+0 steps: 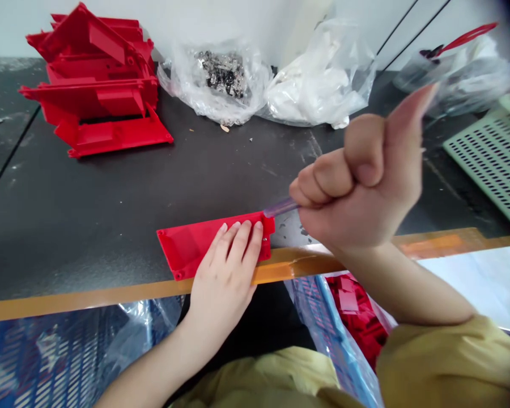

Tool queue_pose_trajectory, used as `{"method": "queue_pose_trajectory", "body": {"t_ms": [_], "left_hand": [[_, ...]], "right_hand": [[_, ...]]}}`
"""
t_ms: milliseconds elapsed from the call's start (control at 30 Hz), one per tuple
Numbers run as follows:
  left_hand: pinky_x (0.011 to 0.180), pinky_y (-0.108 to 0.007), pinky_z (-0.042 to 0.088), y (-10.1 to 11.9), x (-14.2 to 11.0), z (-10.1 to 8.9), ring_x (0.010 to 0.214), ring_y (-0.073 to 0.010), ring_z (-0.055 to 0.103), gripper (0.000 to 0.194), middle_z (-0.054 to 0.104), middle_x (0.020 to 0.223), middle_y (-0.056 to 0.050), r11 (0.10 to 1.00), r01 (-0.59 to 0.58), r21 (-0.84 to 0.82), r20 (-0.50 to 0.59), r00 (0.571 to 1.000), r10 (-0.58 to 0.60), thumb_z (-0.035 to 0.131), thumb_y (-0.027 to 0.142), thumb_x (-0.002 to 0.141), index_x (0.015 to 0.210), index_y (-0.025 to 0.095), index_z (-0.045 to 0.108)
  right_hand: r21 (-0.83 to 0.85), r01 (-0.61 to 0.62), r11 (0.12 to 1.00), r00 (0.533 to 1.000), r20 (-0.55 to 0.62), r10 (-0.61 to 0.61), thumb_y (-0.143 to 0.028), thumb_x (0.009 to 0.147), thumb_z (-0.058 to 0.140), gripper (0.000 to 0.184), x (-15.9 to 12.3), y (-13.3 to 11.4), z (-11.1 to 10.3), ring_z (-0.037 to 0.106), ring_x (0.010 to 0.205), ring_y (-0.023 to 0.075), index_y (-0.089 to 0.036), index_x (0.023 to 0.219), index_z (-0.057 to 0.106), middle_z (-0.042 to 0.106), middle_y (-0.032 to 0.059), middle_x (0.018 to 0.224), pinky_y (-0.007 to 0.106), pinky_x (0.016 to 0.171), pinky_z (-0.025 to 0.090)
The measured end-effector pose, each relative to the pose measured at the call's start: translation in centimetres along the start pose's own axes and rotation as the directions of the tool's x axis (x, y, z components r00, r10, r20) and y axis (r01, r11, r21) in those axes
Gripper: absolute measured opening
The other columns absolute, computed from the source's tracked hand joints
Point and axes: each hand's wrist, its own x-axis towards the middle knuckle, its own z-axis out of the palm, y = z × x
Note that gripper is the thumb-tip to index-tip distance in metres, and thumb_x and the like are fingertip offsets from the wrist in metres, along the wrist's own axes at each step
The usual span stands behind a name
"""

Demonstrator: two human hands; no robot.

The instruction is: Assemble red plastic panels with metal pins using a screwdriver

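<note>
Two bare hands work at the front edge of the bench (110,187), a dark, scuffed top bordered by a tan strip (110,294). The left hand (223,277) is open and flat, its fingers (240,241) spread over a red plastic panel (187,249) and resting on it without gripping. The panel lies flat along the tan strip, near the middle of the front edge. The right hand (357,181) is closed in a fist around a translucent purple tool (280,207), with the thumb raised and blurred. The exact kind of tool is hard to tell, and its narrow end reaches the panel's right end. Toward the back left corner of the bench stands a stack of red plastic panels (93,85). Along the back edge, to its right, lie a clear bag of small metal parts (223,73) and a bag of white pieces (314,79). A pale green perforated tray (493,158) sits at the right edge. Below the front edge are a blue crate in clear wrap (68,351) and loose red pieces (355,317)
</note>
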Motion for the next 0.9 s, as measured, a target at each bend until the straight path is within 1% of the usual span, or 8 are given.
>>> {"method": "queue_pose_trajectory", "body": {"t_ms": [100,200,267,467,533,633,767,900], "left_hand": [[0.115,-0.040,0.039,0.0,0.0,0.0,0.127,-0.0273,0.049,0.070,0.054,0.138,-0.014,1.000,-0.024,0.013,-0.003,1.000,0.024,0.060,0.019,0.078,0.143,0.007,0.040],[0.114,-0.039,0.040,-0.1,-0.2,0.2,0.128,-0.0279,0.049,0.069,0.054,0.136,-0.017,0.999,-0.047,0.009,-0.036,0.998,0.047,0.059,0.018,0.076,0.140,0.002,0.040],[0.114,-0.038,0.040,-0.2,-0.2,0.3,0.127,-0.0280,0.050,0.067,0.055,0.134,-0.018,0.999,-0.039,0.003,-0.067,0.997,0.039,0.060,0.019,0.075,0.137,0.000,0.042],[0.114,-0.037,0.039,-0.1,-0.2,0.4,0.126,-0.0275,0.050,0.063,0.055,0.132,-0.017,1.000,-0.016,-0.006,-0.088,0.996,0.016,0.060,0.016,0.076,0.136,0.001,0.044],[0.114,-0.037,0.040,-0.1,-0.2,0.5,0.125,-0.0272,0.050,0.061,0.056,0.132,-0.017,1.000,-0.016,-0.008,-0.094,0.995,0.015,0.060,0.017,0.079,0.135,0.001,0.044],[0.113,-0.036,0.040,-0.1,-0.2,0.5,0.124,-0.0269,0.051,0.057,0.056,0.130,-0.017,1.000,-0.015,-0.009,-0.111,0.994,0.014,0.060,0.019,0.082,0.134,0.002,0.045],[0.113,-0.036,0.040,-0.1,-0.2,0.6,0.124,-0.0266,0.051,0.059,0.056,0.130,-0.017,1.000,-0.009,-0.007,-0.121,0.993,0.008,0.062,0.017,0.080,0.134,0.001,0.045],[0.113,-0.036,0.041,0.0,-0.2,0.6,0.123,-0.0270,0.052,0.059,0.056,0.131,-0.018,1.000,-0.010,-0.015,-0.118,0.993,0.008,0.064,0.018,0.080,0.133,0.001,0.046]], "right_hand": [[0.034,-0.006,0.999,0.998,0.057,0.004,-0.051,0.087,0.059,0.066,-0.2,0.7,0.2,0.006,0.035,0.0055,-0.018,0.053,0.015,0.006,-0.0069,0.042,0.022,0.033,0.010],[-0.017,-0.040,0.999,0.997,0.066,0.041,-0.059,0.088,0.054,0.065,-0.4,1.6,0.3,0.009,0.034,0.0053,-0.019,0.051,0.018,0.010,-0.0076,0.041,0.022,0.034,0.013],[-0.053,-0.057,0.997,0.995,0.074,0.060,-0.059,0.088,0.054,0.065,-0.6,2.1,0.5,0.010,0.033,0.0049,-0.019,0.049,0.021,0.012,-0.0077,0.041,0.023,0.036,0.014],[-0.044,-0.023,0.999,0.991,0.131,0.029,-0.063,0.084,0.058,0.066,-1.4,2.8,1.3,0.015,0.035,0.0063,-0.020,0.043,0.030,0.015,-0.0068,0.042,0.028,0.040,0.016],[-0.054,0.000,0.999,0.988,0.152,0.008,-0.059,0.086,0.058,0.063,-1.7,2.8,1.4,0.014,0.036,0.0070,-0.021,0.043,0.033,0.017,-0.0064,0.042,0.029,0.041,0.019],[-0.039,-0.002,0.999,0.977,0.214,0.010,-0.045,0.093,0.055,0.057,-1.8,2.9,1.4,0.019,0.040,0.0073,-0.019,0.045,0.037,0.024,-0.0051,0.047,0.029,0.043,0.021],[0.012,-0.080,0.997,0.962,0.262,0.074,-0.039,0.093,0.057,0.058,-1.1,2.9,1.7,0.020,0.039,0.0053,-0.017,0.045,0.032,0.021,-0.0059,0.046,0.026,0.041,0.014],[-0.012,-0.109,0.994,0.953,0.281,0.108,-0.038,0.093,0.056,0.058,-0.5,3.1,2.2,0.018,0.037,0.0049,-0.018,0.045,0.031,0.020,-0.0063,0.045,0.027,0.040,0.013]]}}
